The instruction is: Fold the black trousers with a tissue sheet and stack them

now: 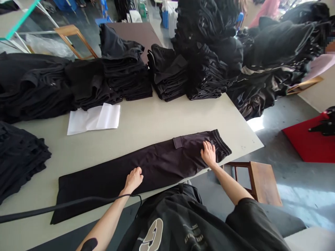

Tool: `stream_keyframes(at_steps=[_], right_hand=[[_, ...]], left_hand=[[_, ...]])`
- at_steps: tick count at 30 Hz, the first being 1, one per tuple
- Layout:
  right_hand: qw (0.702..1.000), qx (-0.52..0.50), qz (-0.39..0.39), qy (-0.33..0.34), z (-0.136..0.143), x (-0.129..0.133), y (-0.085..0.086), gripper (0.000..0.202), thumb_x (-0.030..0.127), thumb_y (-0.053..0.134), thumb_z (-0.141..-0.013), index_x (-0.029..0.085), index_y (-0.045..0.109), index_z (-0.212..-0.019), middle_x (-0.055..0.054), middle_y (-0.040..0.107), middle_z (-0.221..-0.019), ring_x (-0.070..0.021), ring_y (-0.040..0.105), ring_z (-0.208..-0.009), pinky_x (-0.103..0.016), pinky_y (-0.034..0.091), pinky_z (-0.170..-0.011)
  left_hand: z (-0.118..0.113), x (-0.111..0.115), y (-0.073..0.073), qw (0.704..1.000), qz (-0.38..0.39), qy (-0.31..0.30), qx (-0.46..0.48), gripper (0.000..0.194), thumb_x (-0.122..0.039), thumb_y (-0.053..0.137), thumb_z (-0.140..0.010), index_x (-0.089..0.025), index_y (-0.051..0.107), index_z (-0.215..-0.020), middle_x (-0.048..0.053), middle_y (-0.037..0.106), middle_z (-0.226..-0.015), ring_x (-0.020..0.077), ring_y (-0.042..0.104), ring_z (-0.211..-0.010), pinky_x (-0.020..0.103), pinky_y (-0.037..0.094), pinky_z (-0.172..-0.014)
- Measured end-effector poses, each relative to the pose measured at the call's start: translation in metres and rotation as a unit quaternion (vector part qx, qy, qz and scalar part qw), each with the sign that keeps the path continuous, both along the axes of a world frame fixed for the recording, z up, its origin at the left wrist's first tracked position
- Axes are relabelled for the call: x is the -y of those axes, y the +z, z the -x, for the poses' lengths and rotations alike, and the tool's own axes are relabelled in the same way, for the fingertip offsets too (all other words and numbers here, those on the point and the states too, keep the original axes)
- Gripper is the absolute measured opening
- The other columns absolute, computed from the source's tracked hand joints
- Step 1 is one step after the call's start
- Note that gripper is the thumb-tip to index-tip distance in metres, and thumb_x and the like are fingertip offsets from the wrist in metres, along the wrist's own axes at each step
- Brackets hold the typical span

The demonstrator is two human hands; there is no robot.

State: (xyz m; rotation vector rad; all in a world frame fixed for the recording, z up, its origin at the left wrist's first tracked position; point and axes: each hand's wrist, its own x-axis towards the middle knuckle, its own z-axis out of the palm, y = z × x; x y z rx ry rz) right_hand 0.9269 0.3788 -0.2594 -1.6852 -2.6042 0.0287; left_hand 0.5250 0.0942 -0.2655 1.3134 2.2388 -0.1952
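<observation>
A pair of black trousers lies folded lengthwise along the table's near edge. Its elastic waistband is at the right and a pocket flap faces up. My left hand rests on the middle of the legs, fingers curled in against the cloth; whether they pinch any fabric is hidden. Just below the waistband, my right hand presses flat with its fingers spread. A black cable runs from the left over the trouser legs and across my left wrist.
Stacks of folded black garments line the table's far side, with taller piles at the back right. White paper sheets lie in front of them. More dark clothing sits at left. A wooden stool stands right of the near edge.
</observation>
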Motion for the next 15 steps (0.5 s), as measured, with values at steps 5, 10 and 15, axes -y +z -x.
stream_keyframes(at_steps=[5,10,15], right_hand=[[0.995,0.066,0.071,0.004,-0.039,-0.065,-0.005,0.064,0.040,0.033,-0.103,0.006,0.037,-0.157,-0.022,0.036,-0.165,-0.0330,0.025,-0.155,-0.058,0.014,-0.125],[0.999,0.008,0.018,-0.028,-0.042,-0.098,0.002,0.059,0.041,0.037,-0.102,0.012,0.042,-0.153,-0.023,0.046,-0.156,-0.0356,0.037,-0.146,-0.055,0.027,-0.119],[0.984,0.025,0.068,-0.164,-0.055,-0.120,0.007,0.064,0.040,0.044,-0.099,0.003,0.037,-0.151,-0.029,0.057,-0.133,-0.0391,0.054,-0.123,-0.049,0.046,-0.099]], left_hand=[[-0.002,-0.013,0.002,0.999,0.050,0.020,0.004,0.012,-0.012,0.046,-0.090,-0.024,0.047,-0.091,0.008,0.064,-0.103,0.0251,0.064,-0.103,0.034,0.044,-0.077],[-0.001,-0.017,0.000,0.997,0.073,0.030,0.011,0.015,-0.010,0.045,-0.089,-0.024,0.044,-0.090,0.007,0.064,-0.104,0.0249,0.064,-0.104,0.034,0.044,-0.077],[-0.005,-0.024,0.005,0.994,0.098,0.041,0.012,0.011,-0.012,0.044,-0.091,-0.023,0.046,-0.090,0.009,0.063,-0.107,0.0262,0.064,-0.104,0.035,0.045,-0.078]])
